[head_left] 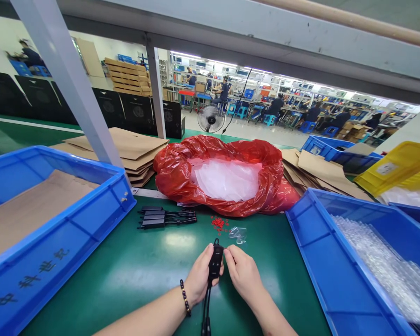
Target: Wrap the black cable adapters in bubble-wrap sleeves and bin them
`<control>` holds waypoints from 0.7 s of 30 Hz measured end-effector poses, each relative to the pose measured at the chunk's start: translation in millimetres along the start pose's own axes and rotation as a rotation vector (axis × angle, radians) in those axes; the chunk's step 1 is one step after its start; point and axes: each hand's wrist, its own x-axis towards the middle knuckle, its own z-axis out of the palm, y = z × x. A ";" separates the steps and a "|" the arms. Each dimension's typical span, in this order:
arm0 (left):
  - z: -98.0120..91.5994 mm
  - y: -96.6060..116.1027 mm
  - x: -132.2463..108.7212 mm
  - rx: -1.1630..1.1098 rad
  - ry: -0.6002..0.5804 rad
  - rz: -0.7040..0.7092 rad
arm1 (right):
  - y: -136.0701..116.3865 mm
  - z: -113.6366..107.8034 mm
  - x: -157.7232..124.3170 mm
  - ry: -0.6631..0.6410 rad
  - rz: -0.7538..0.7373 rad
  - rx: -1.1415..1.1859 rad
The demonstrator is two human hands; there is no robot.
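My left hand point(200, 276) is wrapped round a small black controller box point(216, 262) whose black cable point(206, 311) trails down between my forearms. My right hand point(243, 272) pinches the box's right side, fingers curled against it. Both hands rest low on the green mat point(140, 270). Just beyond them lie a scatter of tiny red parts point(220, 223) and a small clear plastic bag point(238, 233). Several more black controllers with cables point(164, 217) lie side by side to the upper left.
A red bag holding clear plastic bags point(227, 175) sits behind. Blue bins stand left point(52, 219) and right point(353, 261), the right one lined with bubble wrap. Flat cardboard point(126, 149), a yellow bin point(399, 168), a grey post point(70, 84) and distant workers are around.
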 end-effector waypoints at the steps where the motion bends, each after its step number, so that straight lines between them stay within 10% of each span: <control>1: -0.3 -0.3 0.3 -0.001 -0.001 0.001 | -0.8 -0.8 0.3 -0.017 0.022 0.039; 21: -0.5 0.2 1.4 -0.008 -0.002 -0.040 | -0.5 0.5 0.0 0.025 -0.048 0.044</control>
